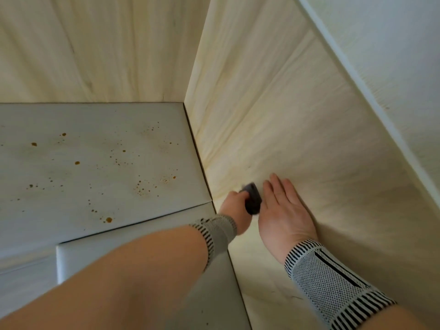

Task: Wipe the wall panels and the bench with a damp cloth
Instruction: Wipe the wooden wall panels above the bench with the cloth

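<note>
We are gripping the dark cloth point(252, 198) bunched in our left hand point(234, 206), fingers curled round it, low on the right wall panel point(297, 129) beside the table point(95, 167) corner. Our right hand point(283, 210) is pressing flat, fingers straight, on the panel. Cloth looks soft, light, probably limp; a bunched hold suits. Brown spots are dotting the table.

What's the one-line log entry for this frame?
left hand grips cloth at wall panel | right hand flat on panel | bench stained
</note>
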